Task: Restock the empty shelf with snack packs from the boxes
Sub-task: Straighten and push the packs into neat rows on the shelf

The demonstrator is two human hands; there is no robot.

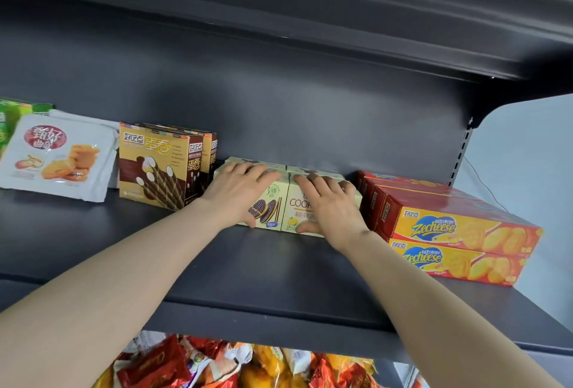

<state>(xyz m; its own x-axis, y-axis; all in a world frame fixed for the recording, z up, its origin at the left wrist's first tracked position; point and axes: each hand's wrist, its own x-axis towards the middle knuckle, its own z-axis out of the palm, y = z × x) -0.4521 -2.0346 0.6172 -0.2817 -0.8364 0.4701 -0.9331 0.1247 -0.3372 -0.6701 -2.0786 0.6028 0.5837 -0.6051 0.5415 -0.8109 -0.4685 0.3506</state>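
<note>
Two pale yellow cookie boxes stand side by side at the middle of the dark shelf (257, 266). My left hand (238, 192) lies over the left cookie box (269, 201), fingers on its top and thumb on its front. My right hand (328, 204) clasps the right cookie box (296, 206) the same way. More pale boxes show behind them. Brown egg-roll boxes (155, 167) stand just left of my left hand. Red and yellow Zecheese boxes (459, 232) are stacked two high just right of my right hand.
White cookie bags (55, 158) lean at the far left, with a green pack (12, 114) behind them. The upper shelf (341, 15) overhangs. Below the shelf's front edge lie several red and orange snack bags (235, 366). A slotted upright (462, 152) stands at the right.
</note>
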